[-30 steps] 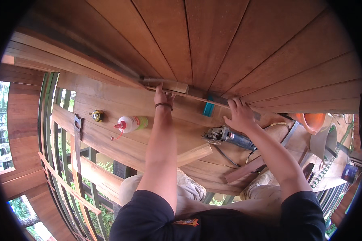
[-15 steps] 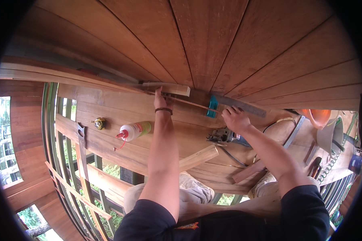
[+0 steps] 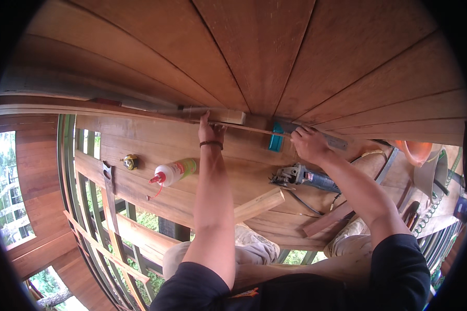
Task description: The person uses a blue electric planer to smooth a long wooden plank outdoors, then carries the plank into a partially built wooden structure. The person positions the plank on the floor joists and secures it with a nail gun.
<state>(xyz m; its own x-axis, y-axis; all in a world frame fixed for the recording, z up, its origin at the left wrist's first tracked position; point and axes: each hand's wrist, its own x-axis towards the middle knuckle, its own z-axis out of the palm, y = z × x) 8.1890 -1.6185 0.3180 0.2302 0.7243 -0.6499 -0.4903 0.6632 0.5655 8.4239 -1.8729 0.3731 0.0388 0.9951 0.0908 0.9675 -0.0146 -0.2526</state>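
Note:
My left hand [image 3: 211, 132] is closed around a long thin wooden strip [image 3: 140, 114], which runs from the far left along the foot of the plank wall. At the strip's right end, my right hand [image 3: 310, 145] has its fingers pinched on it, partly hiding the tip. Just beyond my left hand lies a short pale wood block [image 3: 228, 115] against the wall. A teal object [image 3: 276, 139] sits between my hands, behind the strip. Past my right fingers lies a flat grey metal blade or plate [image 3: 336, 141].
Left of my forearm lie a glue bottle [image 3: 175, 172], a small round yellow-black object [image 3: 130, 161] and a handsaw [image 3: 108, 175]. An angle grinder [image 3: 303, 177] with cord, a pale board [image 3: 259, 205] and a dark offcut [image 3: 328, 219] lie nearer. An orange bowl-shaped object [image 3: 416, 150] stands right.
The strip's right end has risen toward the wall, and its left part has dropped slightly in view. My right hand has moved a little right and up, onto the strip's end.

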